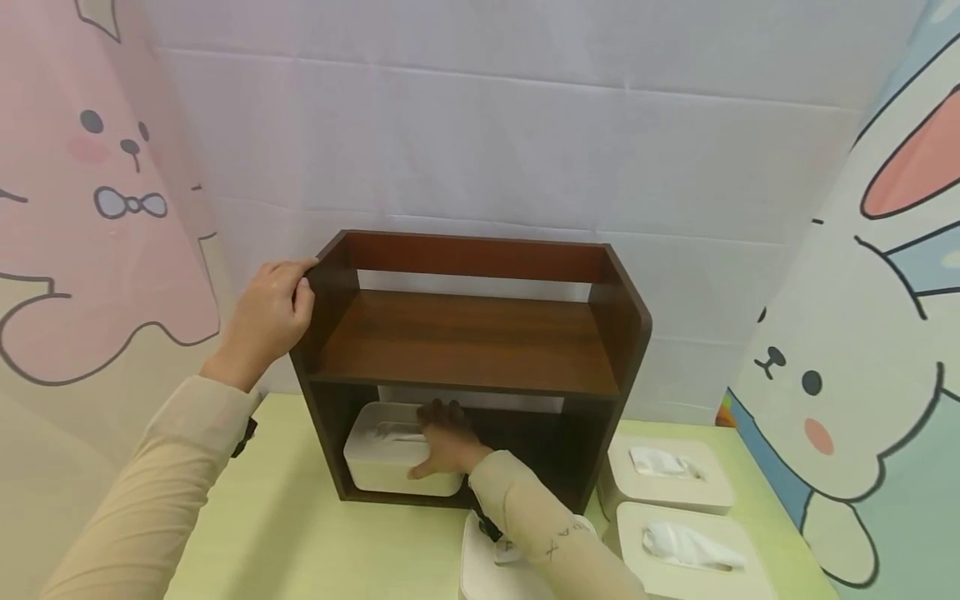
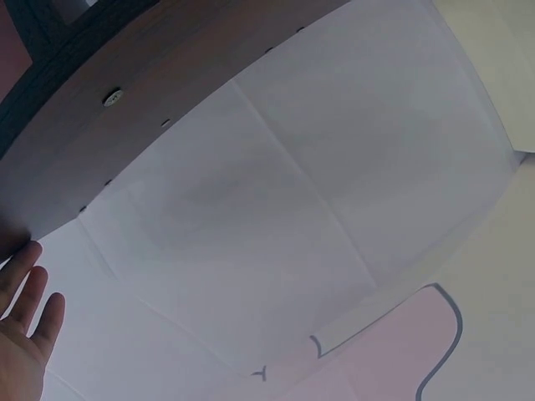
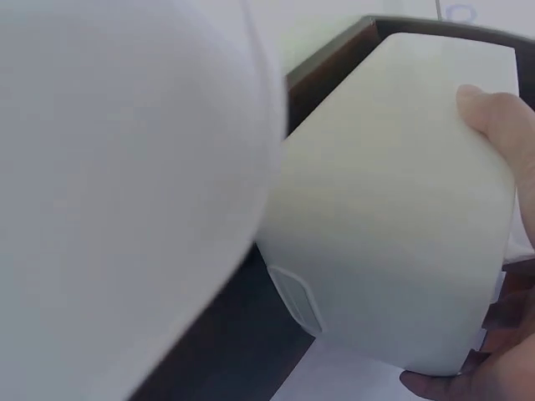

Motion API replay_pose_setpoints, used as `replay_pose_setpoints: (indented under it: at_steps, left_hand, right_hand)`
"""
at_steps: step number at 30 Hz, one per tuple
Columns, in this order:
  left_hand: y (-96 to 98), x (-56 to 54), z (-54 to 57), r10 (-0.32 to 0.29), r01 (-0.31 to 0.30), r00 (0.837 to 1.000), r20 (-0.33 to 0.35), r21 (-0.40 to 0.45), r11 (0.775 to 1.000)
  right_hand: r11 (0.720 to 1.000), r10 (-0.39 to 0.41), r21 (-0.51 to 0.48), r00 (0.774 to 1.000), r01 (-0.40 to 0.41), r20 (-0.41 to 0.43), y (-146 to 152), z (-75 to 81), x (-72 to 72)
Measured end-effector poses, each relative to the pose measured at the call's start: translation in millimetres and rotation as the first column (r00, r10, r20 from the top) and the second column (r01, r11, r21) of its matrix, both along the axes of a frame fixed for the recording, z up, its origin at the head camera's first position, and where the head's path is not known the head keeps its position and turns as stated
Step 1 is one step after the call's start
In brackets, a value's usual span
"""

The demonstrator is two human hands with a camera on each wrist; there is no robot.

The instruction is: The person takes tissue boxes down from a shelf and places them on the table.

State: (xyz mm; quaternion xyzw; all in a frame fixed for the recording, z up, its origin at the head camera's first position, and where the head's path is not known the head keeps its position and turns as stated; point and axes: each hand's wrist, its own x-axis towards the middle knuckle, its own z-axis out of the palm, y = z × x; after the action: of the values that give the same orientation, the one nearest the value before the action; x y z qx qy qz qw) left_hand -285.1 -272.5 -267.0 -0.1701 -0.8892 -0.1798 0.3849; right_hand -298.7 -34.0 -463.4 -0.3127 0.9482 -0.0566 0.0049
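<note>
A white tissue box [image 1: 378, 472] sits in the left part of the lower compartment of a dark brown two-tier shelf [image 1: 465, 342]. My right hand [image 1: 450, 443] grips its right end, the thumb on the front wall and the fingers over the lid. The right wrist view shows the thumb pressed on the smooth wall of the box [image 3: 384, 175], with the other fingers partly hidden round its far side. My left hand [image 1: 272, 315] rests against the upper left side panel of the shelf. In the left wrist view its fingers [image 2: 29, 296] look fairly straight, one tip touching the panel edge.
Two tissue boxes with tissue showing, a rear one [image 1: 667, 479] and a front one [image 1: 697, 550], stand right of the shelf on the pale green table [image 1: 285, 508]. Another white box [image 1: 480, 567] lies below my right forearm. A white cloth [image 1: 480, 142] hangs behind.
</note>
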Motion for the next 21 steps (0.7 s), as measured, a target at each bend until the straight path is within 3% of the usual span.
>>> replay_pose_setpoints:
  at_steps: [4,8,21]
  left_hand:
    - [-0.2,0.0,0.3,0.002,-0.002,1.000,0.000,-0.002,1.000]
    - [0.5,0.4,1.3,0.004,-0.004,1.000,0.004,-0.008,1.000]
    - [1.3,2.7,2.1,0.016,-0.016,0.999,0.033,0.000,1.000]
  right_hand:
    - [0.999,0.047,0.011,0.997,-0.046,-0.068,2.6,4.9,9.5]
    - [0.997,0.070,-0.011,0.995,-0.071,-0.076,6.3,11.8,21.9]
    - [0.996,0.081,0.052,0.988,-0.074,-0.131,11.9,16.2,60.6]
